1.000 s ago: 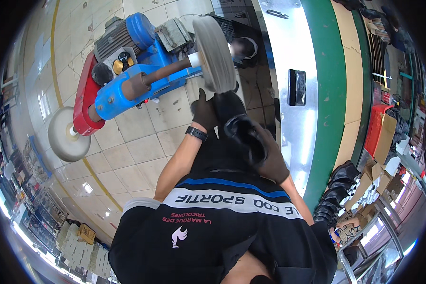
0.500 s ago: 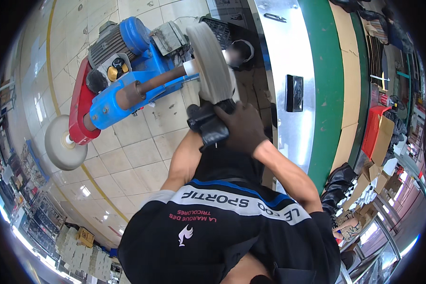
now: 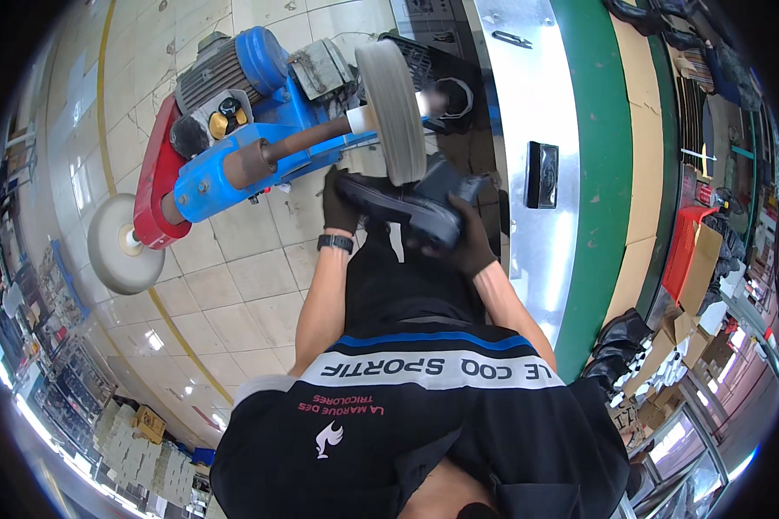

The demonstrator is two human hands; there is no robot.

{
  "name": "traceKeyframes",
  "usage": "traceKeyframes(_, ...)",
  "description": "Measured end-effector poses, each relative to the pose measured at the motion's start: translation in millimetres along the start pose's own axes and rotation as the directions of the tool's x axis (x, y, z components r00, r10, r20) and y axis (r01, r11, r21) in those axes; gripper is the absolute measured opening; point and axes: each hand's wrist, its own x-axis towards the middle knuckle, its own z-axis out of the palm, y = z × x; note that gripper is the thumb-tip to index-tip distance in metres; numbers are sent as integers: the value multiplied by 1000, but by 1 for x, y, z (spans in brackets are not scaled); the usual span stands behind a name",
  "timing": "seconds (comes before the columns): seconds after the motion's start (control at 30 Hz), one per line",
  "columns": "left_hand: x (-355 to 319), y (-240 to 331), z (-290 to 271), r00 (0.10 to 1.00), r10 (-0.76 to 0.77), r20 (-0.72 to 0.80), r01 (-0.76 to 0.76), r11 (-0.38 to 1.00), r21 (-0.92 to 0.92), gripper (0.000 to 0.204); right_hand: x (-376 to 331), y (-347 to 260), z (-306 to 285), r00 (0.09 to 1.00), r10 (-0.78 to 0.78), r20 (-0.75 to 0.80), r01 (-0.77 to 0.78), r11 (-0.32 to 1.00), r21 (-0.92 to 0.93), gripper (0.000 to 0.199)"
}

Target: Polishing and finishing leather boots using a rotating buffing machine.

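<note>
Both gloved hands, left hand point(image 3: 341, 204) and right hand point(image 3: 467, 245), grip a black boot point(image 3: 411, 204) against the buffing wheel point(image 3: 395, 112)

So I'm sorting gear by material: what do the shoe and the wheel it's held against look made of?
The shoe, in both gloved hands, looks like black leather with a faint sheen; its thick sole looks like matte rubber. The wheel seems to be soft cloth or felt: pale grey, dull and fuzzy at the rim.
</note>
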Motion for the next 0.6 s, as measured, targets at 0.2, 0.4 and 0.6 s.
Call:
traceKeyframes(0.2,-37,88,97,844,532,-66,-258,512,819,25,25,7,-29,983,-22,-181,41,994,101,42)
traceKeyframes(0.4,-51,94,171,640,503,580,-724,142,675,16,36,53,-61,981,-95,168,36,946,321,43)
traceKeyframes(0.6,-45,86,216,357,295,886,-925,-21,380,13,32,56,-17,687,-664,295,474,102,-875,56)
